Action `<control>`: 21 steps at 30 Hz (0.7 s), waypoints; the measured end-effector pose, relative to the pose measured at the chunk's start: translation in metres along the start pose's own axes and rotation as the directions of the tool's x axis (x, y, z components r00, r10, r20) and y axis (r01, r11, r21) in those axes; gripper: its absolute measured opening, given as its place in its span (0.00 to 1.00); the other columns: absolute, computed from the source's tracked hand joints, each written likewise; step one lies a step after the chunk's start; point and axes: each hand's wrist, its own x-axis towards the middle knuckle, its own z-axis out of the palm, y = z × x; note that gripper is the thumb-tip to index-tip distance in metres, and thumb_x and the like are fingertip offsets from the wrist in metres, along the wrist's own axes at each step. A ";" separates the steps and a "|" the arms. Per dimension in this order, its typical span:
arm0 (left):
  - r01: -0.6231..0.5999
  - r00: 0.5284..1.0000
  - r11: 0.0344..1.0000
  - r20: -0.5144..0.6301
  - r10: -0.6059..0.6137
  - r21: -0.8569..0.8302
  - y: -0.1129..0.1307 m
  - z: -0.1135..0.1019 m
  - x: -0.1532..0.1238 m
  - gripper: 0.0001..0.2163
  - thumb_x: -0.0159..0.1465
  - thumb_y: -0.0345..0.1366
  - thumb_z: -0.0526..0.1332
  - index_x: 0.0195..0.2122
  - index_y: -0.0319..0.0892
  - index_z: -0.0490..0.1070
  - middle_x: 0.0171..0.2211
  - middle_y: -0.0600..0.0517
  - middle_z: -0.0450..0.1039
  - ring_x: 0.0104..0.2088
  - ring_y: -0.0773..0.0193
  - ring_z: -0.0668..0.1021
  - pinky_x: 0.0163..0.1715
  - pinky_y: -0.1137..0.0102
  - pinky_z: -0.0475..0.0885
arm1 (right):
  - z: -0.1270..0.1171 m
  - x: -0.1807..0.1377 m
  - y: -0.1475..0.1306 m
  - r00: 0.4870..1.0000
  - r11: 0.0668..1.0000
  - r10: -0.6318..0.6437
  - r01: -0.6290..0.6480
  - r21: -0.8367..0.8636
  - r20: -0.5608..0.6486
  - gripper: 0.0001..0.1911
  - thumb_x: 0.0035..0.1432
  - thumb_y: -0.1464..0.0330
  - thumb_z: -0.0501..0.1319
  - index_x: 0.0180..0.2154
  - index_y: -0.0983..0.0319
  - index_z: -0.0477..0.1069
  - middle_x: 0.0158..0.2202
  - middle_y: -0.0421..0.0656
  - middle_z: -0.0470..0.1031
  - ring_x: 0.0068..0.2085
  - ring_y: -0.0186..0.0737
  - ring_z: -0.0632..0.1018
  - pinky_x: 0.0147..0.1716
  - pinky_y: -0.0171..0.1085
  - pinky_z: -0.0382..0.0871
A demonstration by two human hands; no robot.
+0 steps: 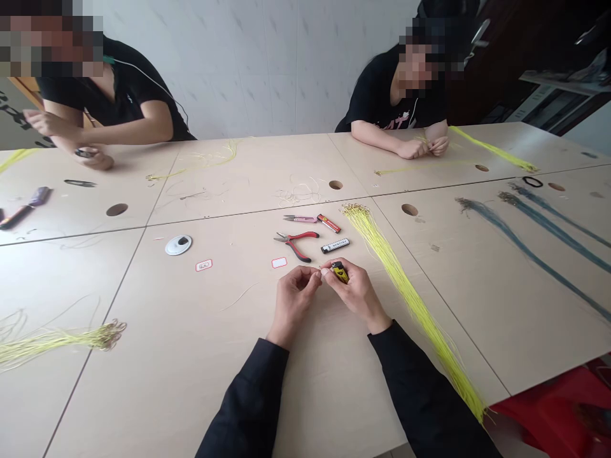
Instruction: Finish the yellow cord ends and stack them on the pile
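My right hand (357, 294) is closed around a yellow-and-black lighter (340, 272), its thumb and forefinger also pinched together at the front. Fingertip to fingertip with it, my left hand (294, 298) is closed in a pinch on something tiny that I cannot make out. A pale thin cord (242, 296) lies on the table to the left of that hand. Just beyond both hands are red-handled pliers (296, 244), a white lighter (335, 245), a red lighter (329, 223) and pink-handled thread snips (300, 219).
A long bundle of yellow cords (405, 286) runs along my right side; another yellow bundle (62, 340) lies left. Blue-grey cord bundles (520, 254) lie far right. A white round lid (178, 245) and small red-edged labels (279, 262) are nearby. Two people sit across the table.
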 end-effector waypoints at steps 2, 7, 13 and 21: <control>-0.001 1.000 1.000 -0.009 0.001 0.007 0.000 0.000 0.000 0.13 0.62 0.45 0.65 0.33 0.38 0.76 0.29 0.50 0.76 0.29 0.66 0.74 0.31 0.72 0.67 | 0.000 0.000 0.000 1.000 1.000 0.009 -0.009 -0.007 -0.006 0.14 0.60 0.57 0.62 0.35 0.62 0.74 0.28 0.40 0.74 0.30 0.36 0.72 0.30 0.34 0.65; 0.003 1.000 0.999 -0.022 -0.002 0.039 0.002 0.001 -0.003 0.13 0.62 0.45 0.65 0.33 0.38 0.77 0.30 0.50 0.77 0.31 0.65 0.75 0.32 0.72 0.68 | 0.000 0.000 0.001 1.000 1.000 -0.014 0.014 -0.026 0.006 0.13 0.60 0.58 0.62 0.34 0.62 0.73 0.27 0.39 0.72 0.28 0.35 0.70 0.29 0.33 0.63; -0.029 0.999 0.994 -0.017 0.030 0.101 0.002 0.001 -0.002 0.11 0.62 0.43 0.63 0.33 0.38 0.76 0.29 0.51 0.77 0.29 0.66 0.75 0.31 0.73 0.68 | 0.000 0.001 0.007 0.998 1.000 0.003 -0.001 -0.026 0.070 0.11 0.60 0.60 0.61 0.34 0.62 0.70 0.25 0.36 0.66 0.27 0.33 0.65 0.27 0.32 0.60; -0.044 0.999 0.997 -0.004 0.045 0.063 0.003 0.001 -0.003 0.11 0.61 0.42 0.64 0.32 0.39 0.75 0.28 0.52 0.76 0.28 0.67 0.75 0.30 0.73 0.68 | 0.000 0.001 0.008 0.995 1.000 0.022 -0.021 -0.008 0.098 0.11 0.60 0.60 0.60 0.33 0.61 0.68 0.26 0.36 0.64 0.27 0.34 0.63 0.27 0.33 0.59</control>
